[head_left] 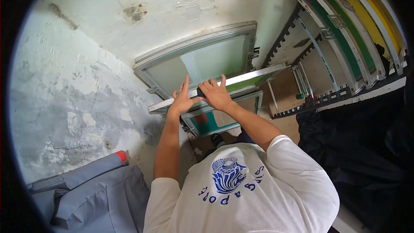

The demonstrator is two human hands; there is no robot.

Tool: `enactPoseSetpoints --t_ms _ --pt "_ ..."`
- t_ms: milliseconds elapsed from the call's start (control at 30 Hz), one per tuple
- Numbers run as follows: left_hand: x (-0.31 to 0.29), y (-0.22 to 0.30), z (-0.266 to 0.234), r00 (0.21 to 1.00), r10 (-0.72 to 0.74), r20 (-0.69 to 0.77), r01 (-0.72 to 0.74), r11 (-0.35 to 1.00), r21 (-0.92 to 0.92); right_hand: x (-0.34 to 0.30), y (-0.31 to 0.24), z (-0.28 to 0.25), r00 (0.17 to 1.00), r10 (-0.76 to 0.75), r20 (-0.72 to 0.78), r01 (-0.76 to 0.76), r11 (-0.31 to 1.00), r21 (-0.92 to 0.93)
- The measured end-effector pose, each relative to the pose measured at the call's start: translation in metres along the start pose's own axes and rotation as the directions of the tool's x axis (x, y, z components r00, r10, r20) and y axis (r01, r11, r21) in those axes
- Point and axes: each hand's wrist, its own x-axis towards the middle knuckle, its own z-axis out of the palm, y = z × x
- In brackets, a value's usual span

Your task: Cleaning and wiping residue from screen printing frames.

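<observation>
A silver metal screen frame (254, 76) with mesh stands on edge below my hands, its top bar running across the middle. My left hand (183, 99) is over the left part of that bar, fingers apart and pointing up, thumb toward the right hand. Close beside it, my right hand (217, 96) has a small black thing (200, 92) between its thumb and fingers; its kind I cannot make out. Behind leans another framed screen (164, 82) with pale green mesh. Nearer to me stands a framed screen (226, 120) with green and red areas.
On the right, a dark slotted rack (286, 113) holds several framed screens (345, 43) with green and yellow mesh. Black cloth (353, 151) hangs at the lower right. Folded grey fabric (103, 194) lies at the lower left, beside a stained wall (86, 103).
</observation>
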Motion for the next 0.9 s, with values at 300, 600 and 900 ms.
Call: enactPoseSetpoints --t_ms 300,600,900 --pt "-0.013 -0.007 -0.012 0.992 -0.095 -0.081 0.116 0.946 0.302 -0.050 0.124 -0.055 0.988 0.144 0.064 -0.137 0.986 -0.099" --pt "-0.028 -0.036 -0.023 0.974 -0.111 -0.196 0.180 0.906 0.384 -0.100 0.229 -0.093 0.970 0.224 0.098 -0.214 0.971 -0.103" --pt "-0.034 -0.049 -0.032 0.965 -0.089 -0.246 0.191 0.880 0.434 -0.092 0.231 -0.080 0.985 0.129 0.118 -0.143 0.982 0.120"
